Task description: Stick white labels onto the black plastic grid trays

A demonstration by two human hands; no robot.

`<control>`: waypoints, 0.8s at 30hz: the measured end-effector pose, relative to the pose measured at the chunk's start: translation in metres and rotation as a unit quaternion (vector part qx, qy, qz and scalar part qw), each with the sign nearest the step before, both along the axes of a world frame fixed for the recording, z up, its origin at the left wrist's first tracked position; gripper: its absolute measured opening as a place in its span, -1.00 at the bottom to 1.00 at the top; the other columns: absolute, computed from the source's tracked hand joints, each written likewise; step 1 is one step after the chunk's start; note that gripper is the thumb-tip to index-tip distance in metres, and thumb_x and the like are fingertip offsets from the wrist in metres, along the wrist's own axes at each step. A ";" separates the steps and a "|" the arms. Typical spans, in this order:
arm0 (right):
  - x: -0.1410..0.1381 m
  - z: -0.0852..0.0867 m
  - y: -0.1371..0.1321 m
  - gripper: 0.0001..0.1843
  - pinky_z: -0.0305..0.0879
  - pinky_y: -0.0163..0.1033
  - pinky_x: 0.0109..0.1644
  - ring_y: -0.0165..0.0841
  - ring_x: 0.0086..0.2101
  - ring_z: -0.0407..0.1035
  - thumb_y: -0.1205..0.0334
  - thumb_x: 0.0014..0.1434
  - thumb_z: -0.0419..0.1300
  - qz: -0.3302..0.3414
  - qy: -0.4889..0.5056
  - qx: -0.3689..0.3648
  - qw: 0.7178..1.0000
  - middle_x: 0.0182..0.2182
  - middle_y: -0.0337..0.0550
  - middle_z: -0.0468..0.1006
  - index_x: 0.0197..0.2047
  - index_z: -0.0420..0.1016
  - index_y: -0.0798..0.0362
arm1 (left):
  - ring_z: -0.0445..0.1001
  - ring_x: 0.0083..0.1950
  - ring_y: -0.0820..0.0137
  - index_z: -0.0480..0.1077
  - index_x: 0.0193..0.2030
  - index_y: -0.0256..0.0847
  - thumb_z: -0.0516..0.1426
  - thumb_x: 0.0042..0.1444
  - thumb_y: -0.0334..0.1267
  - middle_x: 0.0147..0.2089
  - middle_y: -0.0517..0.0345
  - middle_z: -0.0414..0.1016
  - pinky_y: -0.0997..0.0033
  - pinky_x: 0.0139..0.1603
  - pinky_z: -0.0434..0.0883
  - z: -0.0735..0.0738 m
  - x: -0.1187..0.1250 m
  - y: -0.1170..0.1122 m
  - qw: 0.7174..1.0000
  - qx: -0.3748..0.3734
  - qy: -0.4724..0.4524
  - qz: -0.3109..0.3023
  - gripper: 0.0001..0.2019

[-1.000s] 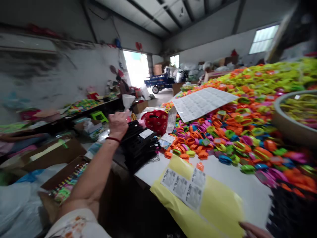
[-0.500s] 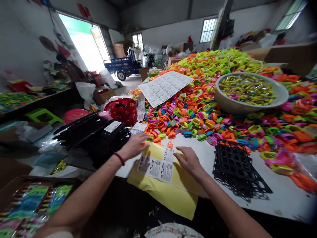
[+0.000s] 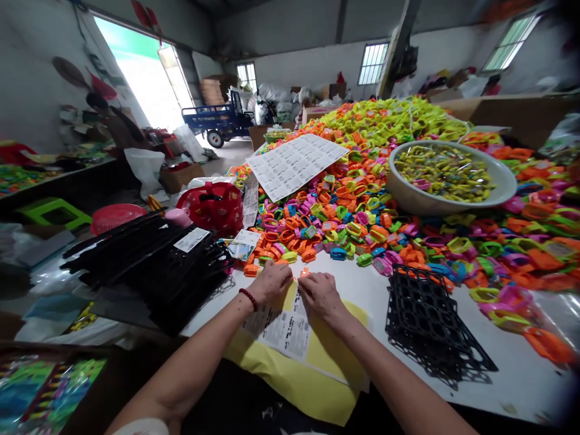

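Observation:
My left hand and my right hand meet over the far end of a yellow sheet that hangs over the near edge of the white table. White printed labels lie on the sheet, just below both hands. Both hands have their fingers curled down at the top of the labels, beside a small orange clip. What the fingertips grip is hidden. A red band circles my left wrist.
A huge heap of coloured plastic clips covers the table. On it lie a large label sheet and a white bowl of yellow pieces. Black grid trays lie right of my hands, a taller black stack left, with a red basket behind.
My left hand came back from the black stack at the left to the yellow sheet. The right hand moved up beside it, and both closed in together at the top of the labels.

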State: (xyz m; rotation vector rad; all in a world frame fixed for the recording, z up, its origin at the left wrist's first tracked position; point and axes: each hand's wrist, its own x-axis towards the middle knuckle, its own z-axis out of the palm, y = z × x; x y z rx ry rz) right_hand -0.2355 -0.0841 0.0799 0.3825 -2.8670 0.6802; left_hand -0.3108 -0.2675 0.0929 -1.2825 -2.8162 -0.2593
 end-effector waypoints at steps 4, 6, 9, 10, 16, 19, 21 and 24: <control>0.004 -0.012 0.001 -0.84 -0.06 -0.09 0.12 -0.30 -0.20 0.38 0.34 0.27 0.12 0.022 0.130 -0.028 0.991 -0.24 -0.15 0.59 -0.17 0.54 0.00 | 0.33 -0.25 0.33 0.37 -0.27 -0.20 -0.05 0.31 -0.25 -0.26 0.12 0.45 0.25 -0.10 0.16 -0.002 -0.003 0.003 1.000 0.014 -0.004 0.011 -0.78; 0.005 -0.016 0.003 -0.84 -0.06 -0.07 0.15 -0.31 -0.20 0.39 0.38 0.23 0.14 0.027 0.152 -0.050 0.987 -0.24 -0.16 0.60 -0.20 0.53 0.00 | 0.32 -0.28 0.34 0.36 -0.30 -0.20 -0.05 0.31 -0.26 -0.28 0.13 0.45 0.26 -0.12 0.15 -0.001 -0.003 0.006 1.000 0.022 -0.002 0.010 -0.78; 0.002 -0.017 0.008 -0.85 0.05 -0.13 0.06 -0.29 -0.17 0.40 0.32 0.23 0.17 -0.001 0.116 -0.096 0.989 -0.20 -0.13 0.59 -0.13 0.51 0.02 | 0.32 -0.29 0.35 0.35 -0.30 -0.21 -0.06 0.31 -0.27 -0.29 0.13 0.45 0.25 -0.12 0.14 0.003 0.000 0.009 0.999 0.035 0.006 -0.005 -0.78; 0.001 -0.016 0.010 -0.86 0.09 -0.16 0.00 -0.29 -0.20 0.40 0.28 0.24 0.18 -0.012 0.095 -0.108 0.989 -0.23 -0.14 0.59 -0.13 0.51 0.02 | 0.33 -0.27 0.34 0.35 -0.29 -0.21 -0.06 0.31 -0.28 -0.27 0.12 0.46 0.24 -0.10 0.13 0.006 0.002 0.011 0.999 0.039 0.010 -0.011 -0.79; 0.001 -0.012 0.014 -0.88 0.12 -0.22 -0.11 -0.34 -0.27 0.41 0.25 0.29 0.16 -0.014 0.084 -0.125 0.988 -0.31 -0.21 0.59 -0.22 0.54 0.00 | 0.34 -0.24 0.33 0.35 -0.27 -0.20 -0.07 0.30 -0.32 -0.25 0.10 0.46 0.20 -0.07 0.11 0.012 0.008 0.018 0.998 0.052 0.029 -0.014 -0.80; 0.006 -0.014 0.013 -0.84 0.04 -0.13 0.06 -0.32 -0.23 0.40 0.32 0.28 0.15 -0.001 0.171 -0.086 0.981 -0.25 -0.16 0.60 -0.12 0.53 0.00 | 0.35 -0.25 0.33 0.34 -0.28 -0.20 -0.05 0.29 -0.32 -0.25 0.11 0.47 0.22 -0.08 0.12 0.010 0.005 0.021 0.998 0.051 0.026 -0.001 -0.82; 0.008 -0.014 0.013 -0.83 -0.02 -0.07 0.13 -0.32 -0.24 0.37 0.35 0.27 0.13 0.009 0.220 -0.038 0.975 -0.26 -0.15 0.59 -0.13 0.52 0.01 | 0.35 -0.26 0.34 0.34 -0.30 -0.20 -0.05 0.29 -0.31 -0.26 0.13 0.48 0.23 -0.07 0.13 0.008 0.003 0.022 0.999 0.050 0.020 0.001 -0.82; 0.010 -0.014 0.015 -0.84 0.01 -0.05 0.13 -0.31 -0.26 0.33 0.40 0.28 0.10 0.022 0.239 0.028 0.970 -0.30 -0.13 0.57 -0.22 0.51 0.04 | 0.34 -0.29 0.36 0.32 -0.32 -0.19 -0.07 0.30 -0.30 -0.30 0.16 0.47 0.23 -0.06 0.14 0.004 0.002 0.024 0.999 0.050 0.013 -0.003 -0.79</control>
